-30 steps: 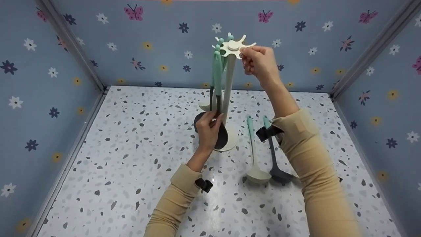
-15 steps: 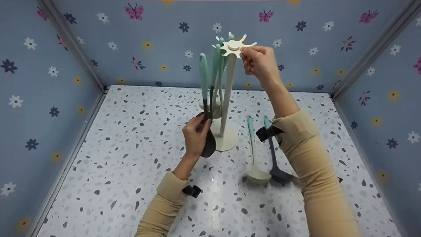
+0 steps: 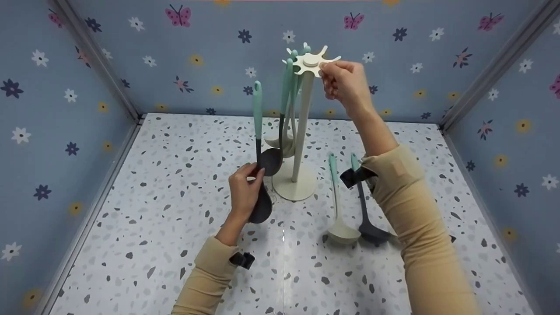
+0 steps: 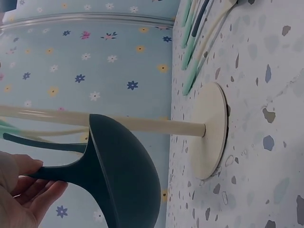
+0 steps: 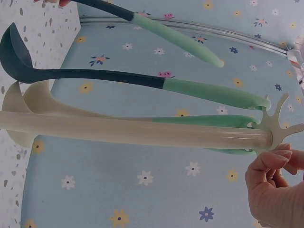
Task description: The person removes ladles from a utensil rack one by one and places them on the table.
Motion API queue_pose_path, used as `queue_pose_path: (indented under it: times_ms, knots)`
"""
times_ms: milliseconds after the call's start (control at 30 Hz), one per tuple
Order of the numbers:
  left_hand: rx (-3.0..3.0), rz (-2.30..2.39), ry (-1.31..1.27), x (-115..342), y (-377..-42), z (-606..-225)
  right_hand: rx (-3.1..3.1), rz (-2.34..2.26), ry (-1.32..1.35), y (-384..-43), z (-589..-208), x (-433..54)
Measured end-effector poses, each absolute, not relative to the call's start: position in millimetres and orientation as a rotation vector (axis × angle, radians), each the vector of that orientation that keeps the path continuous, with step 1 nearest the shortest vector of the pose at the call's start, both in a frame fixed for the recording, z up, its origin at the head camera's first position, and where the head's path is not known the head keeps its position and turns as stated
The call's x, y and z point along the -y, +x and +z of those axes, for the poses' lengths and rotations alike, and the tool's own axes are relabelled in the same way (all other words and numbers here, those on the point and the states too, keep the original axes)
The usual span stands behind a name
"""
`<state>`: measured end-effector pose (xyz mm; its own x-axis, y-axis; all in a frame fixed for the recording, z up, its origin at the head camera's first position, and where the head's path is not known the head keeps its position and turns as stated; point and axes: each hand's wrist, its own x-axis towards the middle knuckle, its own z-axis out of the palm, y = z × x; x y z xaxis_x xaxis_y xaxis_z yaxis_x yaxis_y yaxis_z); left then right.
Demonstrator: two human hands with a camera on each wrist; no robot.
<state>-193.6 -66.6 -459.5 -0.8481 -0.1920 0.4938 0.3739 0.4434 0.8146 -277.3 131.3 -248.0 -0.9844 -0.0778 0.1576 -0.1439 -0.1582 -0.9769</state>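
Observation:
My left hand [image 3: 244, 188] pinches a dark ladle [image 3: 258, 109] with a mint handle, low on its stem just above the bowl. The ladle stands upright, left of a cream utensil stand [image 3: 302, 131] and apart from its hooks. In the left wrist view the ladle's bowl [image 4: 128, 175] overlaps the stand's pole. My right hand [image 3: 348, 83] pinches one arm of the hooked top [image 3: 311, 61]. On the hooks hang another dark ladle [image 5: 104, 76] and cream utensils [image 5: 42, 99] with mint handles, partly hidden behind the pole.
Right of the stand's round base [image 3: 302, 188], a cream ladle [image 3: 343, 232] and a dark ladle [image 3: 372, 232] lie on the speckled table [image 3: 175, 262]. A pale utensil beside them is mostly hidden by my right sleeve. Patterned walls [image 3: 210, 57] enclose the back and sides.
My left hand has drawn the dark ladle off the stand's hooks, leftward and toward me. My right hand has stayed at the hooked top.

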Motion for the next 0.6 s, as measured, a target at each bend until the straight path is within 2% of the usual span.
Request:
queue_pose_path:
  times_ms: [600]
  knots:
    - [2.463,-1.326,0.116,94,-206,-494,2.008,2.353,0.269,-277,-248,-131]
